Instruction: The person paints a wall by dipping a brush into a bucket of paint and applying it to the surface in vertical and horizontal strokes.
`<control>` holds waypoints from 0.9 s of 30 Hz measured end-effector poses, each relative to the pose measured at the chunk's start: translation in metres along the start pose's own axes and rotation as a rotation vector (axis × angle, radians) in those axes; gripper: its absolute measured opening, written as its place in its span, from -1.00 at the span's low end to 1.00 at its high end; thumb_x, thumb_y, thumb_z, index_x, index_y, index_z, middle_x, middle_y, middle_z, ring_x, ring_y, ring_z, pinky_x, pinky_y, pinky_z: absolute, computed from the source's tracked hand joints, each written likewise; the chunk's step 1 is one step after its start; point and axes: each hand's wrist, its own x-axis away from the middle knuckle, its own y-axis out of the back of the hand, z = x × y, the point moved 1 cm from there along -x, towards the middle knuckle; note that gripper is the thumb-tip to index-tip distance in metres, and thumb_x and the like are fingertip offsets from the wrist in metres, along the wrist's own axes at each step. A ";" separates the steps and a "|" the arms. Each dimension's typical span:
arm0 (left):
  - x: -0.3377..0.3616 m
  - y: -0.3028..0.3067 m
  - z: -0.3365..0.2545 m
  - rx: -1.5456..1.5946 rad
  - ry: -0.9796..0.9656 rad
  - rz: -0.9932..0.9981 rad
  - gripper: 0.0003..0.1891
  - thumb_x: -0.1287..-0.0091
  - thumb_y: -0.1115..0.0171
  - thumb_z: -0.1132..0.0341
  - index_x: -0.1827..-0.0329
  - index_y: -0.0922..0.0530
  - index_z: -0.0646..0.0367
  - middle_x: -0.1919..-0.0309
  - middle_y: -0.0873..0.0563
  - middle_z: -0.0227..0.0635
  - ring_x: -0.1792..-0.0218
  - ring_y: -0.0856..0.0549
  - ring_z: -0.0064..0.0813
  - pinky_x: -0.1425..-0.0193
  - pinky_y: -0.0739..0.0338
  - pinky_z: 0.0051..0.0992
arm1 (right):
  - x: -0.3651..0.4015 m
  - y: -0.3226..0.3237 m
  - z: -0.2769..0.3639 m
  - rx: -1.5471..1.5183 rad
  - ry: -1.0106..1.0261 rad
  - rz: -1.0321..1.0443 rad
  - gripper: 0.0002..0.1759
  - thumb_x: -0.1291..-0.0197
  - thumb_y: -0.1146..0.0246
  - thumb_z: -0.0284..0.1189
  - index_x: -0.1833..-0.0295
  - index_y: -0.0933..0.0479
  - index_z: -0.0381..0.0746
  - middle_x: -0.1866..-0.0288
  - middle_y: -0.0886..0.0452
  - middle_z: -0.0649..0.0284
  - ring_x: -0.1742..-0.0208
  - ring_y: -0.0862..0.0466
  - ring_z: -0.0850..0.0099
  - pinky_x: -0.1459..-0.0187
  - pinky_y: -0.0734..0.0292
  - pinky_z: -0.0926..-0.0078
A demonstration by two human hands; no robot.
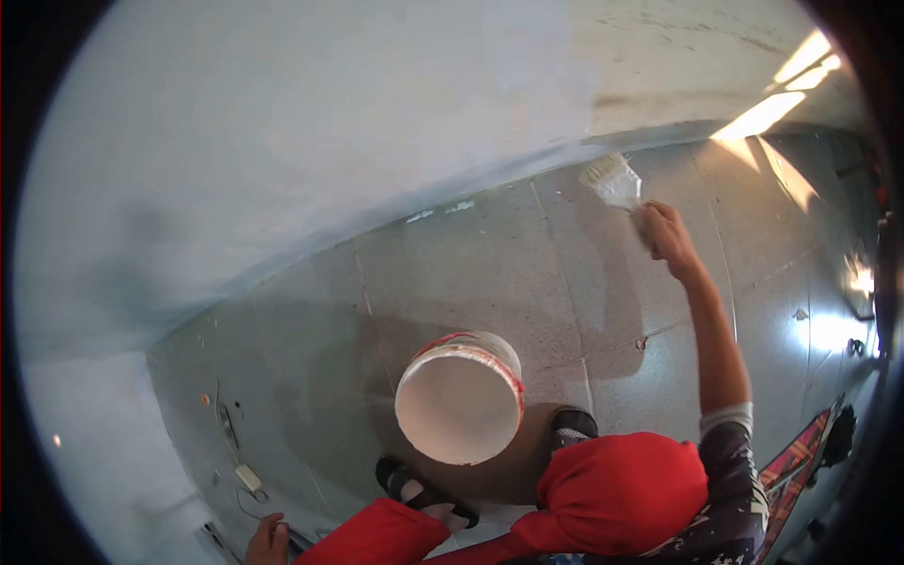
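Observation:
My right hand [663, 234] is closed around the handle of a wide paintbrush [618, 185]. The brush has pale bristles and a whitish, smeared body. Its bristles point up and left, near the foot of the wall [377, 113]. Between my feet and the wall stands a white bucket [459, 405] with red marks around its rim; pale paint or a pale inside shows in it. My left hand [268, 540] is at the bottom edge, beside my red-clad knee. Its visible fingers are curled next to something dark, mostly cut off by the frame.
Grey floor tiles [471, 264] run along the wall, with white paint spots near the joint. A cable with a white box [248, 476] lies at the left. A patterned red item [796, 452] and dark objects are at the right. Sunlight falls on the upper right wall.

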 end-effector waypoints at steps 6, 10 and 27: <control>0.044 0.008 -0.057 0.194 -0.207 -0.062 -0.61 -0.40 -0.17 0.23 -0.23 -0.53 0.22 -0.08 -0.67 -0.06 -0.10 -0.66 -0.06 -0.25 -0.46 -0.28 | 0.070 -0.014 0.119 0.372 0.308 0.337 -0.80 -0.41 -0.20 -0.33 0.19 -0.51 -0.25 0.45 -0.45 0.45 0.52 -0.37 0.69 0.50 -0.30 0.67; 0.018 0.020 -0.107 0.316 -0.517 -0.119 -0.57 -0.30 -0.25 0.26 -0.21 -0.53 0.23 -0.03 -0.67 -0.06 -0.06 -0.66 -0.04 -0.23 -0.47 -0.27 | 0.147 -0.061 0.186 0.721 0.570 0.522 -0.82 -0.31 -0.30 -0.44 0.11 -0.51 -0.32 0.33 -0.57 0.29 0.35 -0.60 0.53 0.33 -0.52 0.54; -0.039 0.018 -0.073 0.209 -1.248 -0.187 -0.58 -0.23 -0.33 0.05 0.11 -0.60 0.28 0.21 -0.66 -0.10 0.13 -0.66 -0.09 -0.10 -0.51 -0.14 | 0.215 -0.267 0.065 1.582 0.714 0.941 -0.68 -0.20 -0.21 -0.53 -0.10 -0.53 -0.20 0.13 -0.67 -0.06 0.11 -0.74 0.05 0.12 -0.66 0.11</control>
